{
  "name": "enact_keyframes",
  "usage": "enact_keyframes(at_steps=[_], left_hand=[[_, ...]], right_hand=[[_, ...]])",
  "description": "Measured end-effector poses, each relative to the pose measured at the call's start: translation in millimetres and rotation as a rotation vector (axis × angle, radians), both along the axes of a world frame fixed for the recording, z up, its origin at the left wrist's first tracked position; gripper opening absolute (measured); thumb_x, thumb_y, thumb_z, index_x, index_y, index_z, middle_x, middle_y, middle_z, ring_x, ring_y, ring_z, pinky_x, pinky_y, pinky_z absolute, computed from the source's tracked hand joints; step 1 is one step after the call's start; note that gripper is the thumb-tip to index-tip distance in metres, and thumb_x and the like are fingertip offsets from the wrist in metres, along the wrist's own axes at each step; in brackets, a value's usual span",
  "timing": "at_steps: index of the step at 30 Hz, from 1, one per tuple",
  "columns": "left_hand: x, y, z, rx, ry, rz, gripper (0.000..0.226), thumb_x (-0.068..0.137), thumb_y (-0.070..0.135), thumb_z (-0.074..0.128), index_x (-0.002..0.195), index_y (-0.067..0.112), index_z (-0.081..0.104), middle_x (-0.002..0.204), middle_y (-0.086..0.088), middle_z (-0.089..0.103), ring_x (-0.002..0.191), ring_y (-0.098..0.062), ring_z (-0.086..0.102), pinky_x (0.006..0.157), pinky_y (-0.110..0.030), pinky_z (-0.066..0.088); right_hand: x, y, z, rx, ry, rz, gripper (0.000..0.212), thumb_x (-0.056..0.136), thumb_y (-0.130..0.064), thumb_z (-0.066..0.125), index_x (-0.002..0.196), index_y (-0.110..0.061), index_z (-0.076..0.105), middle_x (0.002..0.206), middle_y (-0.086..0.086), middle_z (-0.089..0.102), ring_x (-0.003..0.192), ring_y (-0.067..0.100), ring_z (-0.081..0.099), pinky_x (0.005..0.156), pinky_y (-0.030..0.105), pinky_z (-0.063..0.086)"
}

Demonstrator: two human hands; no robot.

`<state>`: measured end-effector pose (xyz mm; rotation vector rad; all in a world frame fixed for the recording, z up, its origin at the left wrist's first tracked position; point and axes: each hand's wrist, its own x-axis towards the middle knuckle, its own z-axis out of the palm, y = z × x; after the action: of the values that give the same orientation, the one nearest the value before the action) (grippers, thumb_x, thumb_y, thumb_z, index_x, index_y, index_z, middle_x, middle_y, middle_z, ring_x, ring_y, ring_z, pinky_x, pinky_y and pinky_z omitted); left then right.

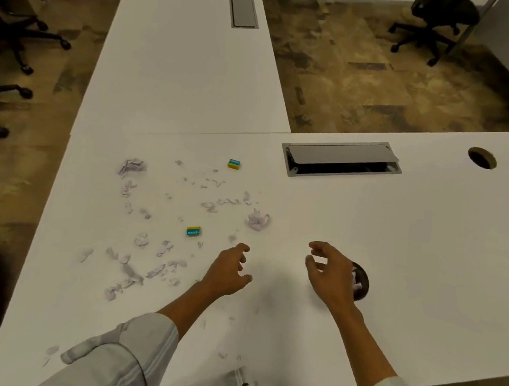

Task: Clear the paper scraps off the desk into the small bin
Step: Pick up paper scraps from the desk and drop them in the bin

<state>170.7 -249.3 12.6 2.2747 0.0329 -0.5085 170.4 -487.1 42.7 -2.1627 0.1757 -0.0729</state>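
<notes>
Left fingers: loosely curled and spread, holding nothing, on the left hand (228, 272) above the desk (399, 260).
Right fingers: slightly curled, apart, empty, on the right hand (330, 272).
Small bin (361, 284): dark round opening at 3 o'clock of the right hand, touching its edge in view, paper inside.
Paper scraps (140, 262): scattered at 9 to 11 o'clock of the left hand.
Crumpled ball (257, 220): at 12 o'clock, between both hands.
Erasers (193, 231): two, among the scraps.

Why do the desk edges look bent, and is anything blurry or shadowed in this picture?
Head view: the wide lens bows the desk edges. Both hands, left hand and right hand, look slightly smeared, with a soft shadow on the desk between them. The paper scraps are soft and low in contrast, the lighting dim and yellowish, and the bottom left corner is dark.
</notes>
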Motion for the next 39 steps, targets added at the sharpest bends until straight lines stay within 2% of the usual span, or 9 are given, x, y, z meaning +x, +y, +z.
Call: enact_keyframes(at_steps=[6,9,16,19,23,27,30,34,39], left_hand=[[-5,93,-12,0.197,0.017,0.145,0.083,0.073,0.029,0.077,0.14,0.012,0.032,0.14,-0.011,0.039,0.128,-0.027,0.04,0.103,-0.039,0.041],[-5,139,-13,0.307,0.044,0.219,0.091,0.069,0.033,0.079,0.142,0.013,0.029,0.145,-0.013,0.03,0.133,-0.032,0.028,0.102,-0.044,0.039],[-16,219,-22,0.489,0.212,0.313,0.111,0.058,0.045,0.085,0.145,0.023,0.019,0.151,-0.018,0.013,0.136,-0.041,0.015,0.105,-0.052,0.034],[-22,234,-28,0.486,0.265,0.291,0.114,0.055,0.045,0.086,0.145,0.026,0.019,0.149,-0.018,0.014,0.135,-0.041,0.018,0.105,-0.052,0.032],[-28,237,-39,0.517,0.22,0.222,0.096,0.059,0.041,0.085,0.14,0.023,0.035,0.142,-0.017,0.026,0.125,-0.041,0.029,0.098,-0.048,0.039],[-33,234,-51,0.433,0.057,0.248,0.049,0.072,0.018,0.078,0.117,0.011,0.061,0.122,-0.016,0.047,0.108,-0.035,0.047,0.08,-0.043,0.051],[-39,227,-59,0.435,-0.044,0.246,0.015,0.077,0.0,0.067,0.091,0.004,0.07,0.094,-0.013,0.057,0.081,-0.031,0.058,0.067,-0.035,0.052],[-41,214,-56,0.396,-0.051,0.299,0.012,0.073,-0.01,0.065,0.073,0.001,0.071,0.077,-0.016,0.062,0.069,-0.033,0.062,0.061,-0.036,0.053],[-29,187,-39,0.321,-0.094,0.334,0.014,0.073,-0.012,0.064,0.079,-0.003,0.073,0.081,-0.021,0.068,0.077,-0.036,0.065,0.071,-0.036,0.054]], right_hand=[[45,57,-39,-0.244,0.164,0.309,0.049,0.083,-0.021,0.067,0.13,-0.015,0.052,0.137,0.007,0.051,0.122,0.027,0.05,0.099,0.041,0.046],[67,82,-46,-0.402,0.242,0.418,0.063,0.085,-0.026,0.066,0.141,-0.016,0.038,0.154,0.011,0.027,0.138,0.033,0.028,0.104,0.042,0.037],[118,120,-66,-0.689,0.329,0.544,0.078,0.089,-0.03,0.063,0.151,-0.02,0.016,0.159,0.014,0.0,0.142,0.039,0.008,0.104,0.044,0.039],[125,129,-79,-0.686,0.316,0.51,0.063,0.089,-0.016,0.061,0.145,-0.019,0.033,0.156,0.012,0.02,0.137,0.036,0.023,0.094,0.043,0.048],[116,133,-95,-0.629,0.167,0.446,0.028,0.083,0.005,0.057,0.106,-0.008,0.067,0.112,0.009,0.064,0.099,0.03,0.057,0.068,0.037,0.055],[102,133,-89,-0.498,0.172,0.375,0.016,0.076,0.003,0.06,0.075,-0.009,0.07,0.084,0.007,0.071,0.077,0.026,0.065,0.059,0.029,0.051],[83,127,-70,-0.338,0.136,0.282,0.012,0.079,-0.002,0.063,0.075,-0.009,0.072,0.081,0.004,0.073,0.076,0.017,0.067,0.063,0.026,0.052],[52,104,-42,-0.117,0.082,0.116,0.012,0.079,-0.008,0.071,0.079,-0.019,0.073,0.08,-0.007,0.073,0.074,0.007,0.067,0.068,0.021,0.052],[13,55,3,0.014,-0.018,-0.154,0.005,0.081,-0.015,0.071,0.079,-0.018,0.07,0.074,-0.006,0.071,0.073,0.002,0.066,0.06,0.008,0.048]])
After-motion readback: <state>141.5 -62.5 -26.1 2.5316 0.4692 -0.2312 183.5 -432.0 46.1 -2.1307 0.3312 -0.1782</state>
